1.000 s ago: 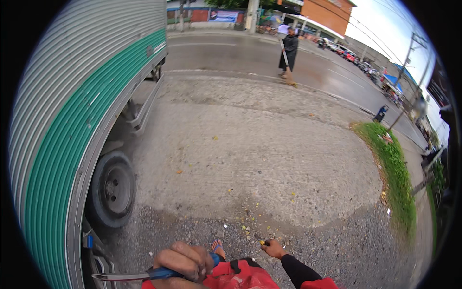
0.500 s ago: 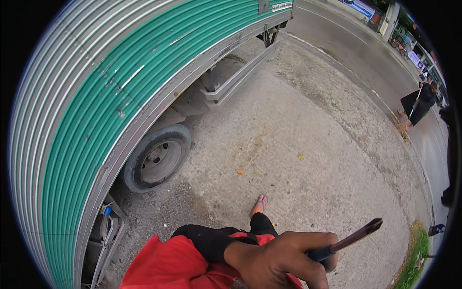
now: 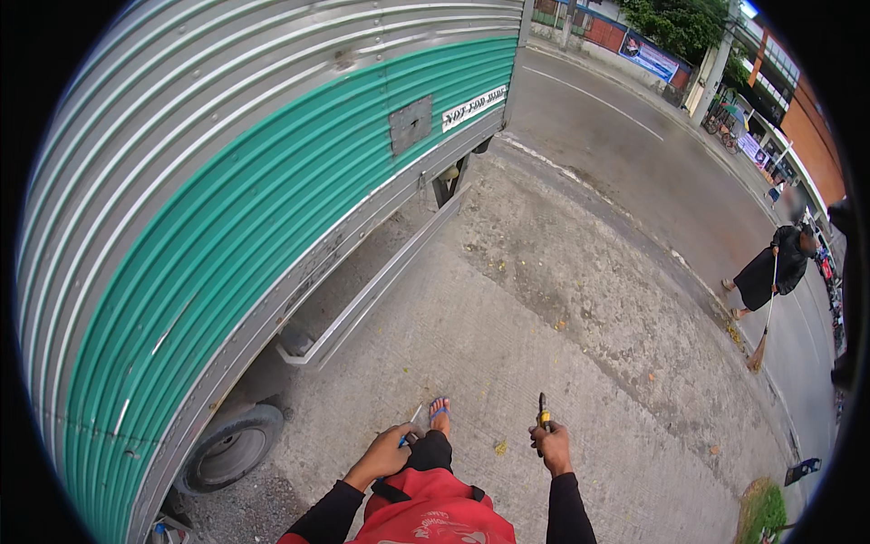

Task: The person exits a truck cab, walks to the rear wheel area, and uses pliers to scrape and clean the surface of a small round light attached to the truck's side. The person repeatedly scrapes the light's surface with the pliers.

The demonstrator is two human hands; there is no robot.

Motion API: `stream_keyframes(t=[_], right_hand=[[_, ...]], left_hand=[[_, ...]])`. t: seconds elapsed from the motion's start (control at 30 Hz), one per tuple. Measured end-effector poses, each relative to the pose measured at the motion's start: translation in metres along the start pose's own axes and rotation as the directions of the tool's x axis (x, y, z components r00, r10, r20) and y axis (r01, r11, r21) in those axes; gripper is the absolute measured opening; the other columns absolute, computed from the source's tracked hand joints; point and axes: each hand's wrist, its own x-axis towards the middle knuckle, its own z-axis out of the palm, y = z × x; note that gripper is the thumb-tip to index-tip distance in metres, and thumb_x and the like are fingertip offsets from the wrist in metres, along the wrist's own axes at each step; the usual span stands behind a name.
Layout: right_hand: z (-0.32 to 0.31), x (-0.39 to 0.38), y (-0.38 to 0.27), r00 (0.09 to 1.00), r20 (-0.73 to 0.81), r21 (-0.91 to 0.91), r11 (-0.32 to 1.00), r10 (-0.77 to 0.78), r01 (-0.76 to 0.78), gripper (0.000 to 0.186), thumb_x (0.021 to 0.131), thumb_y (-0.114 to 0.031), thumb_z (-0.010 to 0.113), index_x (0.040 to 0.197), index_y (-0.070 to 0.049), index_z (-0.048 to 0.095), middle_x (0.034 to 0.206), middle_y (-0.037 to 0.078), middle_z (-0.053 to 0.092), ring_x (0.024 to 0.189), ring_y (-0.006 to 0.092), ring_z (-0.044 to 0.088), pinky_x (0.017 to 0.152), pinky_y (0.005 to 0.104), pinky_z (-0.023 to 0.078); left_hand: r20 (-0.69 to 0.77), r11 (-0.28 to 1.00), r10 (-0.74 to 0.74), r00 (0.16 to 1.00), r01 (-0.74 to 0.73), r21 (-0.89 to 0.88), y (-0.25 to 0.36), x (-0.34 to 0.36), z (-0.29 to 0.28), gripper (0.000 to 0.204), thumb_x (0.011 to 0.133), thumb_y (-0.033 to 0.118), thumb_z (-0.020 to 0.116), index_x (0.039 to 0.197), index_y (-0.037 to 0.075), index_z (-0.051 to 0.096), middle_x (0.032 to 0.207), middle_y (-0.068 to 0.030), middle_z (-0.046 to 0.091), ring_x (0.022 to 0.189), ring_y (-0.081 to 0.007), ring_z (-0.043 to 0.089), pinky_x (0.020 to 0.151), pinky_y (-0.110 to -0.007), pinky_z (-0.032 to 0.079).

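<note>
My left hand (image 3: pixel 388 456), low at centre beside my red shirt (image 3: pixel 421 512), is closed on a screwdriver (image 3: pixel 415 415) with a metal shaft and blue handle, mostly hidden by the fingers. To its right, my right hand (image 3: pixel 555 451) grips a short yellow and black hand tool (image 3: pixel 544 410), pointing forward. My foot in a blue flip-flop (image 3: pixel 439 412) shows between the hands, on concrete. A truck's corrugated box body (image 3: pixel 254 172), silver with a wide teal band, fills the left side above a metal side guard (image 3: pixel 381 286) and a tyre (image 3: pixel 231 453).
Concrete pavement (image 3: pixel 580 354) runs to a curb and a road (image 3: pixel 616 136). A person (image 3: pixel 770 272) in black holds a long broom (image 3: pixel 758 354) at the curb on the right. A grass patch (image 3: pixel 757 508) sits at lower right; banners (image 3: pixel 645 56) and buildings line the far side.
The view has swung toward the truck and moved forward, putting the wheel lower in view. My left hand with the screwdriver has dropped from close-up; my right hand with its tool shows again.
</note>
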Motion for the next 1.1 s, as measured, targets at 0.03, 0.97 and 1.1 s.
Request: stream_keyframes(t=[0.03, 0.97, 1.1], right_hand=[[0.009, 0.025, -0.024, 0.997, 0.064, -0.025, 0.999, 0.031, -0.030, 0.021, 0.088, -0.016, 0.075, 0.094, 0.003, 0.067, 0.075, 0.007, 0.065, 0.059, 0.0142, 0.060, 0.052, 0.0308, 0.044], [0.272, 0.833, -0.421, 0.180, 0.877, 0.113, 0.556, -0.445, 0.823, 0.027, 0.089, -0.014, 0.074, 0.105, 0.003, 0.060, 0.102, 0.019, 0.057, 0.090, 0.0425, 0.060, 0.077, 0.0467, 0.048], [0.289, 0.872, -0.427, 0.067, 0.831, 0.206, 0.419, -0.552, 0.884, 0.025, 0.092, -0.014, 0.073, 0.104, 0.002, 0.059, 0.096, 0.017, 0.055, 0.087, 0.0388, 0.057, 0.077, 0.0433, 0.046]], left_hand=[[-0.019, 0.999, 0.028, 0.999, -0.027, 0.042, 0.009, 0.048, -0.010, 0.042, 0.082, -0.009, 0.059, 0.121, 0.005, 0.066, 0.114, -0.0150, 0.071, 0.109, -0.0283, 0.068, 0.097, -0.040, 0.052], [-0.431, 0.837, -0.516, 0.740, 0.544, -0.067, -0.200, 0.939, 0.055, 0.035, 0.090, 0.017, 0.070, 0.120, 0.003, 0.064, 0.106, -0.0242, 0.073, 0.106, -0.0422, 0.070, 0.091, -0.049, 0.054], [-0.324, 0.865, -0.436, 0.839, 0.490, 0.106, -0.291, 1.022, 0.091, 0.033, 0.092, 0.014, 0.062, 0.122, 0.000, 0.063, 0.110, -0.0271, 0.071, 0.108, -0.0432, 0.068, 0.093, -0.051, 0.053]])
